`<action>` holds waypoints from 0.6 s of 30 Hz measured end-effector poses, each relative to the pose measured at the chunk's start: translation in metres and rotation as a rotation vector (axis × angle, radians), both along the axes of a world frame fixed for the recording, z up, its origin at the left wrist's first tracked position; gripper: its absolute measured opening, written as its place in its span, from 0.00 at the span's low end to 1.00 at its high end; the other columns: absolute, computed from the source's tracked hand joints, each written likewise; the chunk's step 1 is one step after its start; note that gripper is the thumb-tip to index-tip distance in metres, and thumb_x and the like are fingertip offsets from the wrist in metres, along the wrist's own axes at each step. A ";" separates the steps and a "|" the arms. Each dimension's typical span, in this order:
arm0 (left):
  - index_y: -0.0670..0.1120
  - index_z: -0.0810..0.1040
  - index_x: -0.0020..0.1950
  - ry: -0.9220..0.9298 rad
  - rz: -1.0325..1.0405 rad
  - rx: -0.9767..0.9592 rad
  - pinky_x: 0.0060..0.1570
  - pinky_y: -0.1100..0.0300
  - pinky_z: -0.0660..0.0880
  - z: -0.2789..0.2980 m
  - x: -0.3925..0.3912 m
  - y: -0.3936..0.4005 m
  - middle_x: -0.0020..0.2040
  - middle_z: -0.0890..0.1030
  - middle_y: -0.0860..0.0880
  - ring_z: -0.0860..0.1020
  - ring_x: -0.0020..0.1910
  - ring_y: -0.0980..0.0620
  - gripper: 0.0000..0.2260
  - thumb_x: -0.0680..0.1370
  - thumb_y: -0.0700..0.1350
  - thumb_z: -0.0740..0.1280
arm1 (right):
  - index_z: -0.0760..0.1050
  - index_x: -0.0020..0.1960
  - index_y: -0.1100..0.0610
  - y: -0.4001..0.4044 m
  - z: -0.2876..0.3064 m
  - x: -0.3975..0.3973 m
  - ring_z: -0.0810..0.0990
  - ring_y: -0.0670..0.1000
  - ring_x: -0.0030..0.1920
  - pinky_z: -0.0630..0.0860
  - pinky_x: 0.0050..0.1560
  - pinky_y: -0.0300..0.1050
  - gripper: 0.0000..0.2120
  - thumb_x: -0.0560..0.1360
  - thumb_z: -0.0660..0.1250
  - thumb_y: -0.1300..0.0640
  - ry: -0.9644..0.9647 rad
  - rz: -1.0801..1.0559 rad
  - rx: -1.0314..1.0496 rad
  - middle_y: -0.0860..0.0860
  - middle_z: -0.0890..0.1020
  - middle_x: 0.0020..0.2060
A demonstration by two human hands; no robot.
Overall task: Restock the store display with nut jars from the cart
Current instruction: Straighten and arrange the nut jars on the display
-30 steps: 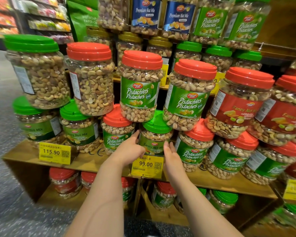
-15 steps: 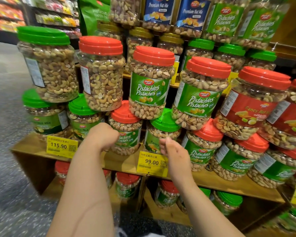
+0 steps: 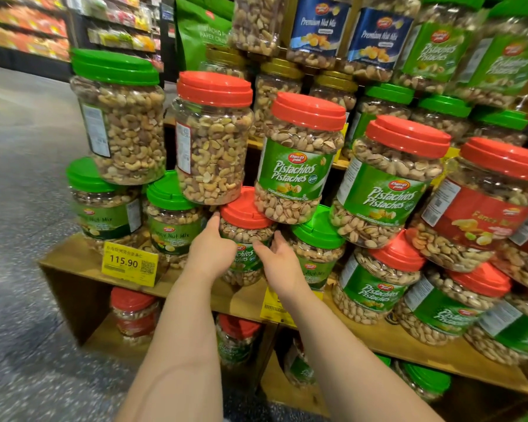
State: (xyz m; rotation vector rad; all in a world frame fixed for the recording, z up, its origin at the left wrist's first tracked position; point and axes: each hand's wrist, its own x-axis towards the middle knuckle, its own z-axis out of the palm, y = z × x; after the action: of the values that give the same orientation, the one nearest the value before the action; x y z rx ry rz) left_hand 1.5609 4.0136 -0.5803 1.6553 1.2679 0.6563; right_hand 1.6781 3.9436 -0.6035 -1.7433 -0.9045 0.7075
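Note:
A red-lidded pistachio jar [image 3: 245,230] stands in the lower row on the wooden display shelf [image 3: 73,261], wedged under two bigger jars. My left hand [image 3: 210,252] lies against its left side, thumb pointing up at the lid. My right hand [image 3: 280,264] touches its right side with fingers spread and fairly straight. Neither hand curls round the jar. No cart is in view.
Large nut jars are stacked two rows high: a mixed-nut jar [image 3: 212,141] and a pistachio jar [image 3: 299,159] lean right above my hands. Green-lidded Fancy Nut Mix jars [image 3: 173,217] stand on the left. A yellow 115.90 price tag [image 3: 129,263] hangs on the shelf edge. More jars sit below.
Both hands left the green-lidded jar and moved left to the red-lidded pistachio jar. The left hand closed briefly, then opened against the jar. The view shifted closer and leftward.

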 end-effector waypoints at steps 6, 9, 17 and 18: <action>0.50 0.57 0.83 0.033 0.004 0.046 0.58 0.53 0.70 0.002 0.002 0.005 0.74 0.72 0.43 0.73 0.68 0.40 0.35 0.77 0.39 0.63 | 0.45 0.83 0.59 0.000 -0.001 0.001 0.56 0.52 0.81 0.58 0.79 0.51 0.41 0.81 0.67 0.51 0.116 0.028 0.056 0.55 0.56 0.81; 0.49 0.60 0.82 0.043 0.015 0.055 0.60 0.51 0.71 0.003 0.003 0.005 0.73 0.73 0.42 0.73 0.68 0.40 0.34 0.76 0.39 0.63 | 0.44 0.83 0.60 -0.001 -0.001 0.003 0.54 0.52 0.81 0.56 0.80 0.50 0.40 0.82 0.67 0.56 0.183 0.047 0.078 0.57 0.53 0.82; 0.49 0.60 0.82 0.039 0.009 0.045 0.65 0.48 0.73 0.006 0.002 0.004 0.73 0.73 0.42 0.73 0.68 0.39 0.34 0.76 0.40 0.64 | 0.42 0.82 0.60 0.001 -0.005 0.006 0.54 0.50 0.81 0.56 0.80 0.49 0.42 0.81 0.67 0.54 0.142 0.101 0.105 0.54 0.52 0.82; 0.49 0.60 0.82 0.037 0.009 0.043 0.65 0.48 0.72 0.006 0.002 0.003 0.74 0.72 0.42 0.72 0.69 0.39 0.34 0.76 0.40 0.64 | 0.42 0.82 0.60 0.001 -0.005 0.006 0.56 0.48 0.80 0.58 0.79 0.47 0.42 0.81 0.67 0.54 0.141 0.104 0.108 0.52 0.53 0.81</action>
State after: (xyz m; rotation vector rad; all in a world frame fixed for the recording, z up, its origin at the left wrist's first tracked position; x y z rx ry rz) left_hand 1.5630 4.0170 -0.5741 1.7046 1.2961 0.6656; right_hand 1.6843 3.9446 -0.6087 -1.5399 -0.9244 0.8240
